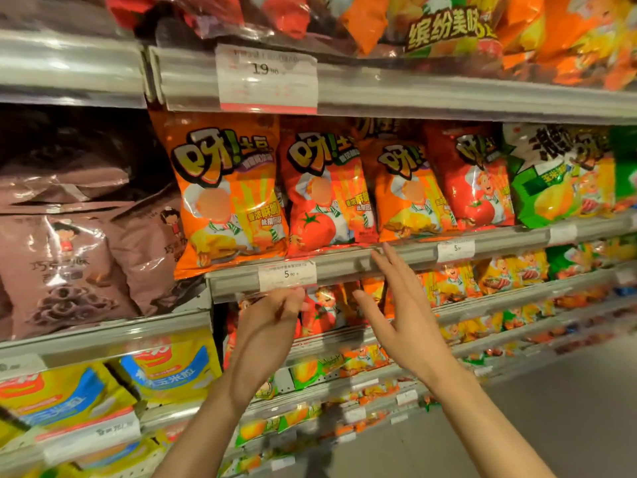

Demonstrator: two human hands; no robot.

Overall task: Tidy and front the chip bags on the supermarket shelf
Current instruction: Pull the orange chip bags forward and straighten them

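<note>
A row of chip bags stands upright on the middle shelf: an orange bag [224, 194] at the left, a red tomato bag [324, 194], another orange bag [406, 191], a second red bag [472, 181] and a green bag [544, 177]. My left hand [269, 322] hovers just under the shelf rail [344, 267], fingers loosely curled and holding nothing. My right hand [403, 305] is beside it with straight, spread fingers, its fingertips near the rail below the middle orange bag. Neither hand touches a bag.
Brown snack bags [76, 250] fill the shelf section to the left, yellow and blue bags [103, 384] lie below them. Mixed bags [448, 25] sit on the top shelf. Price tags [287, 274] hang on the rails. Lower shelves with small bags run off right, beside the grey floor [551, 408].
</note>
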